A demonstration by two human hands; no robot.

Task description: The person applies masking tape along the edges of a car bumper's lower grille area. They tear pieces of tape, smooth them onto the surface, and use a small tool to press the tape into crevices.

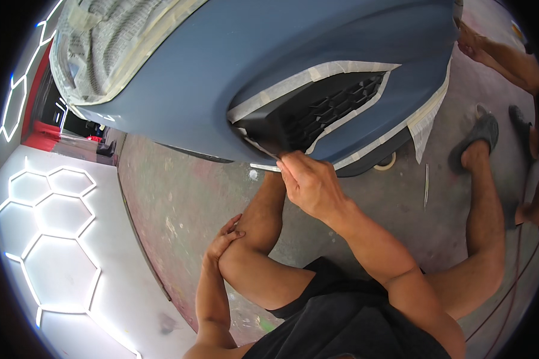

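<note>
My right hand [308, 182] is closed at the lower edge of a grille opening in a blue-grey car bumper [179, 113]. A dark, blurred, flat-looking shape [274, 133] stands just above its fingers; I cannot make out what they grip. Behind it lies the black honeycomb grille [335, 107], bordered by strips of masking tape [317, 72]. My left hand [224, 239] rests on my left knee with fingers stretched out, holding nothing.
Paper and tape mask an area [102, 48] at the upper left. A loose masking strip [422, 134] hangs from the bumper's lower edge. At the right, another person's hand [474, 45] is near the bumper. A tape roll [386, 161] and a thin stick [426, 185] lie on the floor.
</note>
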